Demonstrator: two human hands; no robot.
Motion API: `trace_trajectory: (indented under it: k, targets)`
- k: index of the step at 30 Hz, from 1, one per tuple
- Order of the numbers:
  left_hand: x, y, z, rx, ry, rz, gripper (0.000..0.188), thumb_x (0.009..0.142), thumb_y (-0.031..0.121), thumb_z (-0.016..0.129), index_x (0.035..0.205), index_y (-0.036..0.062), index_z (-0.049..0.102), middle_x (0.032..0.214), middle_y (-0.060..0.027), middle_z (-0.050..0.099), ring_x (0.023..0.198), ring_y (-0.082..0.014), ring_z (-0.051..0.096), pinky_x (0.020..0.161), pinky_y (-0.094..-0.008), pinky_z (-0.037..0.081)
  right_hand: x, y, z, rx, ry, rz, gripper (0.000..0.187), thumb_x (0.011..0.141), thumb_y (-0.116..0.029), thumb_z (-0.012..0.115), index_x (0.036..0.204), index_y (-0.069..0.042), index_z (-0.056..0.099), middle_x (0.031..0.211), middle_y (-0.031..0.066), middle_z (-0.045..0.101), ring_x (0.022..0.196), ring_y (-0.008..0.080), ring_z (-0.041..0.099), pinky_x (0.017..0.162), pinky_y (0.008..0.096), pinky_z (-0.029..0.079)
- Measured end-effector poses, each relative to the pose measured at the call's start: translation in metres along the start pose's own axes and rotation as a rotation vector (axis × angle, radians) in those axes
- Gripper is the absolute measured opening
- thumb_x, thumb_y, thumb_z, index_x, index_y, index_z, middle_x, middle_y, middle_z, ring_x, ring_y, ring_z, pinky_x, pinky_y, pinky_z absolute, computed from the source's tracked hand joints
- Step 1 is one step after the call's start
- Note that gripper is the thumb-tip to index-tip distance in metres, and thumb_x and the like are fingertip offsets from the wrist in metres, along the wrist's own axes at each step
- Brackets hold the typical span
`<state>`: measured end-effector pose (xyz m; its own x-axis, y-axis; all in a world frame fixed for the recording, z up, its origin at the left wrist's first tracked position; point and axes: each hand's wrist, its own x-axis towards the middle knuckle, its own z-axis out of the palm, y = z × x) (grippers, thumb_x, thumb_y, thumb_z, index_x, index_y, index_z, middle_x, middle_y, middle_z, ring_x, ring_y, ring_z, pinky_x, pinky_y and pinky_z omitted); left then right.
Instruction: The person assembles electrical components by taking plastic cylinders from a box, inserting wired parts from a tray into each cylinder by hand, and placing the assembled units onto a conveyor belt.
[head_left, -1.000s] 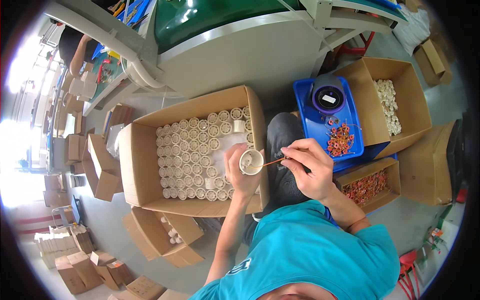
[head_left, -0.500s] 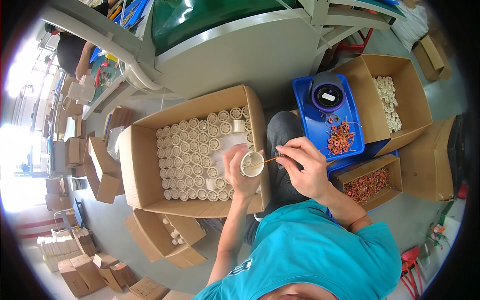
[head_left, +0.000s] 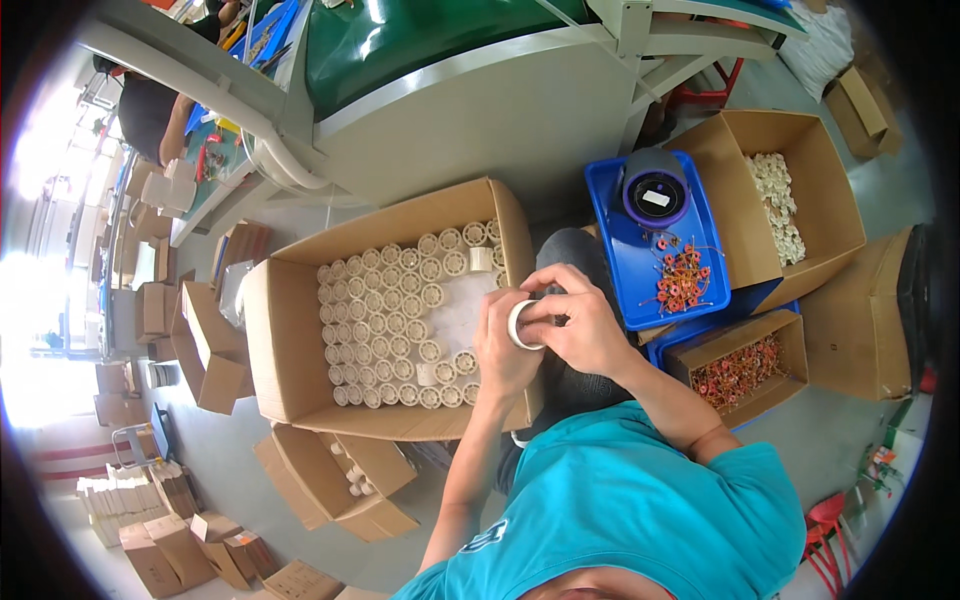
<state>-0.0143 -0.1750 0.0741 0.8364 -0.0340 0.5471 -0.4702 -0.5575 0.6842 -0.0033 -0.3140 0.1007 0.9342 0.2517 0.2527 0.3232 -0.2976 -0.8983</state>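
My left hand point(head_left: 502, 350) is wrapped round a short white plastic cup point(head_left: 514, 322), its open end turned toward my right hand. The fingertips of my right hand point(head_left: 588, 325) are bent into the cup's mouth, so whatever they pinch there is hidden. Left of my hands stands a cardboard carton point(head_left: 258, 330) filled with rows of similar white cups point(head_left: 385, 295); a pale sheet point(head_left: 455, 315) shows where some are absent. Small red parts with thin wires point(head_left: 683, 282) lie heaped in a blue tray point(head_left: 620, 270) to the right.
A dark round device with a purple rim point(head_left: 655, 190) stands in the tray. Beyond it, a carton point(head_left: 820, 190) holds small white pieces. A smaller box point(head_left: 785, 335) contains more red wired parts. A green-topped bench point(head_left: 420, 40) spans the far side; a person point(head_left: 145, 110) is at far left.
My right hand has moved left to the cup, and its fingertips are now inside. The orange wire it held is no longer visible. The cup has turned toward the right.
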Motion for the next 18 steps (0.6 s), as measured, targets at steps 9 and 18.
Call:
trace_trajectory:
  k: [9,18]
  targets:
    - [0.0,0.001,-0.002,-0.081,-0.029,-0.015,0.049,0.063,-0.005,0.077,0.106,0.0042,0.056,0.099,-0.0142,0.062,0.085,-0.0323,0.064,0.07,-0.0377,0.054,-0.003,-0.014,-0.006,0.047,-0.005,0.101,0.018,0.073,-0.002,0.075,0.091,-0.004,0.076,0.107,0.01,0.063,0.098,0.0246,0.062,0.087,0.0346,0.051]
    - [-0.005,-0.002,-0.001,-0.039,-0.104,-0.067,0.05,0.064,-0.003,0.077,0.109,0.0054,0.055,0.1,-0.0143,0.062,0.086,-0.0344,0.065,0.069,-0.0394,0.054,-0.008,-0.011,-0.001,-0.042,0.063,0.017,0.015,0.073,0.004,0.072,0.087,0.0,0.072,0.102,0.0106,0.064,0.086,0.0258,0.065,0.076,0.0342,0.054]
